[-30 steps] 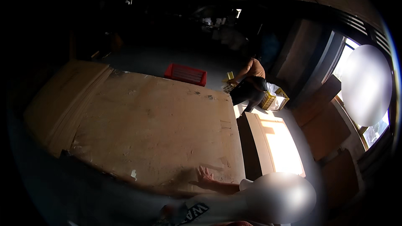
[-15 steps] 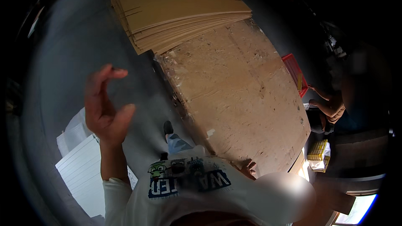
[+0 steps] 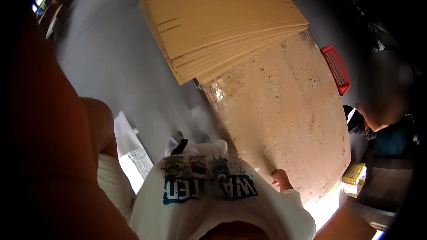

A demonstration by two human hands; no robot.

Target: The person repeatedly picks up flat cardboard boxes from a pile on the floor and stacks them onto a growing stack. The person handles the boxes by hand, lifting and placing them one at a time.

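My right hand is low over the near edge of a wide brown tabletop board, its fingers curled in, with nothing visible in them. Whether it touches the board I cannot tell. My left arm is bent and raised, and a large dark blurred part of it fills the left side of the view close up. The left hand itself does not show. A stack of flat cardboard sheets lies on the far end of the board, its layers slightly fanned, with dark print on the top sheet.
Beyond the board's right edge are a red plastic basket, another person and a yellow-and-white crate. White panels lie low at the left. Grey floor runs along the left side of the board.
My left hand has gone from open in mid-air on the left to out of sight, its arm now close up. My right hand has shifted slightly right. The view has turned.
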